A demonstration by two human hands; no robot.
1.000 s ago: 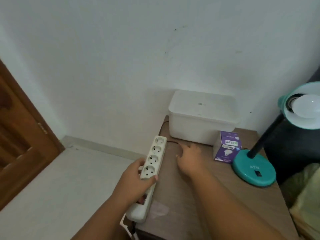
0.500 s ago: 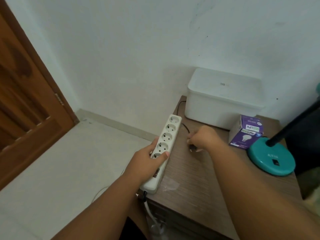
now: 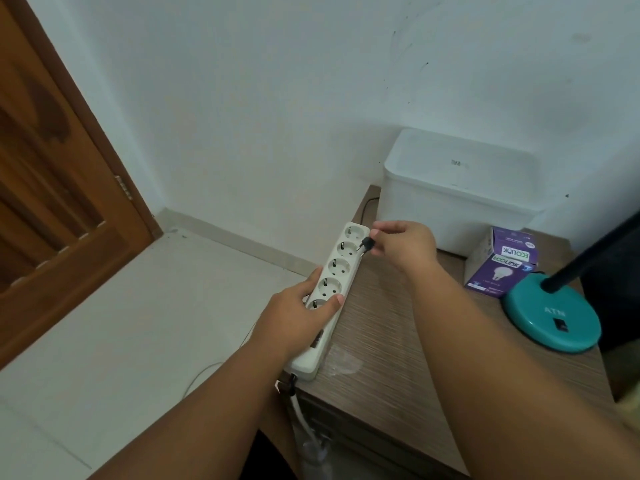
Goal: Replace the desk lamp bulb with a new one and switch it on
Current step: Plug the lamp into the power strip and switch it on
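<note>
A white power strip (image 3: 341, 268) with several sockets lies along the left edge of the wooden table (image 3: 391, 334). My left hand (image 3: 298, 320) grips its near half. My right hand (image 3: 403, 245) pinches a small black plug (image 3: 365, 244) and holds it just above the strip's second socket from the far end. The lamp's teal round base (image 3: 550, 320) with a black switch sits at the right, and its black stem (image 3: 595, 254) rises out of view; the lamp head and bulb are hidden. A purple bulb box (image 3: 502, 263) stands beside the base.
A white lidded plastic box (image 3: 457, 192) stands against the wall at the back of the table. A black cable (image 3: 365, 206) runs behind it. A brown wooden door (image 3: 52, 188) is at the left, with light floor tiles (image 3: 138, 323) below.
My right hand picked the plug up off the table and carried it left to the power strip. The view has swung left and down, so the lamp head is gone from sight.
</note>
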